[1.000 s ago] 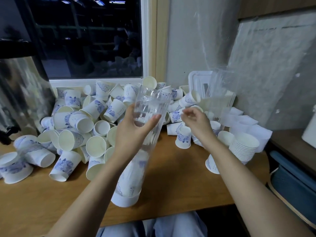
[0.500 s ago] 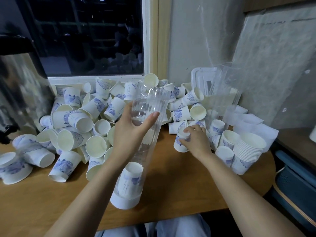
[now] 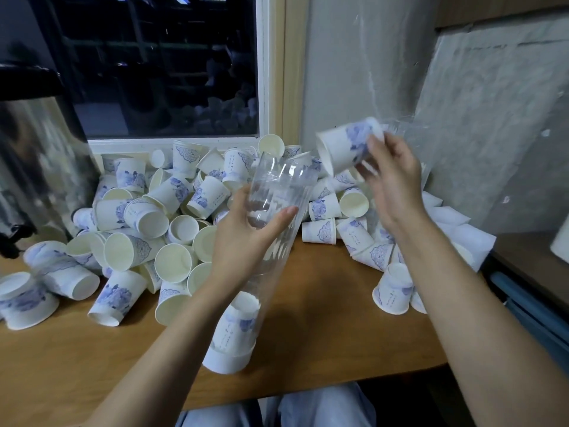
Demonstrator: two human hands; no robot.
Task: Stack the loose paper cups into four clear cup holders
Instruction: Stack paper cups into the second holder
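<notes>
Raised from the pile, the right hand (image 3: 388, 177) grips a paper cup (image 3: 348, 146) above the clear holder (image 3: 274, 229), steadied near the tabletop's front edge in the left hand's (image 3: 246, 238) closed grasp, ready for insertion.

A wooden worktop (image 3: 323, 306) fills the lower half of the view. At eleven o'clock a dark window (image 3: 160, 66) with a white frame shows only dim reflections (nothing behind the glass can be made out). At nine o'clock stands a shiny metal urn (image 3: 34, 167) with a black top. A grey concrete wall (image 3: 363, 66) rises at one o'clock, and a pale slab (image 3: 492, 118) leans against it at two o'clock. Blue fabric on the person's knees (image 3: 277, 408) shows at six o'clock.
</notes>
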